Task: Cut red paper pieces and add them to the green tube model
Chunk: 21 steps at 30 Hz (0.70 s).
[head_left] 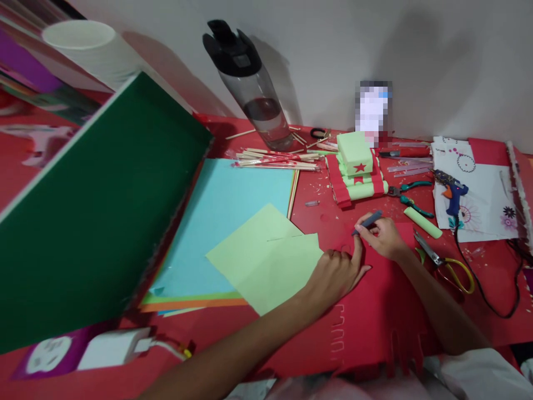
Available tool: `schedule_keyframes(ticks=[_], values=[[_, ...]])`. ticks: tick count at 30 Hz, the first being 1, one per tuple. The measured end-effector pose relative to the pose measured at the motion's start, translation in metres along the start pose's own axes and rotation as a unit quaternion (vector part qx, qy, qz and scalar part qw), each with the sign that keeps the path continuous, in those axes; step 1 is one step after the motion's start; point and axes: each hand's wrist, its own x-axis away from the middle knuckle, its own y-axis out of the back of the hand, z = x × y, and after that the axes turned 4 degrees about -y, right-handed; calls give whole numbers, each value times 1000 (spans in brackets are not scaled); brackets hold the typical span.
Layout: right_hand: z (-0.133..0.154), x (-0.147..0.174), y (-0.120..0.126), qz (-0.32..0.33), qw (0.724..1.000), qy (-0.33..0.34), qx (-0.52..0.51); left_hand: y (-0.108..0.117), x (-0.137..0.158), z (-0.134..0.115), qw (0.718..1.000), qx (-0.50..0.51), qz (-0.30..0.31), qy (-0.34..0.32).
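Observation:
A sheet of red paper point(375, 311) with cut-out notches along its lower part lies in front of me. My left hand point(339, 269) rests on its left side, index finger and thumb stretched out and the other fingers bent. In a pinch, my right hand point(381, 238) holds a slim dark blue-grey pen point(370, 220), its lower end touching down near my left index fingertip. Beside my left hand are light green paper sheets point(258, 250), lying on a blue sheet point(200, 222). Beyond my hands sits a green-and-red paper model point(353, 161) with a red star.
Scissors point(452, 272), a light green roll point(422, 222), pliers point(410, 191) and a glue gun point(453, 191) lie to the right. Wooden sticks point(278, 160), a water bottle point(254, 89) and a phone point(372, 111) are at the back. A large green board point(104, 211) leans on the left.

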Motion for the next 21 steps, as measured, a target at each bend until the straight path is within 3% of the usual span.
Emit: schedule_keyframes(ticks=[21], values=[[-2, -1, -3, 1, 999, -19, -45, 0, -1, 3, 1000, 19, 11, 2]])
